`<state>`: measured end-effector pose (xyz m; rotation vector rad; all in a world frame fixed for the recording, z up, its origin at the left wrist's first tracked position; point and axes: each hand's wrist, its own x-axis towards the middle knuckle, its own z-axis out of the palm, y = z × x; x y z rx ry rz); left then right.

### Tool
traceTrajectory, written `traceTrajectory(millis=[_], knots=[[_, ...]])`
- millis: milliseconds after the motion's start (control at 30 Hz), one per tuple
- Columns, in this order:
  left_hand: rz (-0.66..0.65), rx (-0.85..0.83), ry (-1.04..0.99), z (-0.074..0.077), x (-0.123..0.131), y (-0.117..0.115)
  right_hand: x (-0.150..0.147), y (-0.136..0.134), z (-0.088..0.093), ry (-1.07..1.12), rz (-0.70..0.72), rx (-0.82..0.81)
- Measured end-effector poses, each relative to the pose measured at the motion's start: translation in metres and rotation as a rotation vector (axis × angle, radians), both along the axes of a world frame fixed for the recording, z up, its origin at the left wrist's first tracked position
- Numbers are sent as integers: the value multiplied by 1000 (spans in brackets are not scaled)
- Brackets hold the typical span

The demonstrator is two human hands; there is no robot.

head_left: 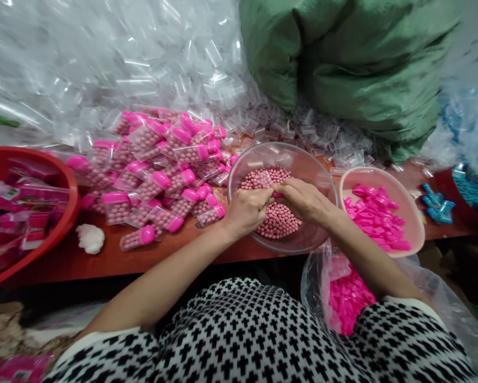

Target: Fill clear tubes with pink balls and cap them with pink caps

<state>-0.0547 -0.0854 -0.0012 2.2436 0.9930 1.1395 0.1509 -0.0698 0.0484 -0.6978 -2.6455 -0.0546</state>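
Observation:
My left hand (249, 208) and my right hand (304, 199) meet above a clear bowl (324, 178) of small pink balls (279, 221). Between them is a small clear plastic tube (265, 180), partly hidden by my fingers. The left fingers are wrapped round the tube. My right fingers pinch at its near end, where a bit of bright pink cap (277, 195) shows. To the left lies a heap of filled tubes with pink caps (161, 180). On the right a pale pink basin (416, 223) holds loose pink caps (376, 218).
A red basin (74, 199) with pink packages stands at the far left, near a crumpled white wad (90, 239). Empty clear tubes (342, 143) lie behind the bowl, below a large green sack (366, 69). A plastic bag of pink pieces (348, 298) hangs below the table edge.

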Motion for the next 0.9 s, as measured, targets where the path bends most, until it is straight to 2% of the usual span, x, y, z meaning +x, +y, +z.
traceTrajectory(millis=[133, 233, 467, 667, 800, 900], knots=[[27, -116, -139, 7, 0, 1, 2, 9, 0, 188, 24, -154], [27, -161, -220, 9, 2, 3, 2, 6, 1, 252, -43, -179], [1, -11, -171, -1, 3, 1, -3, -14, 1, 145, -151, -107], [22, -8, -5, 0, 0, -4, -6, -11, 1, -31, -117, -64], [6, -105, -110, 5, 0, -1, -4, -4, 2, 123, -95, -184], [-13, -177, -250, 8, 1, 1, -5, -6, 4, 253, -107, -181]])
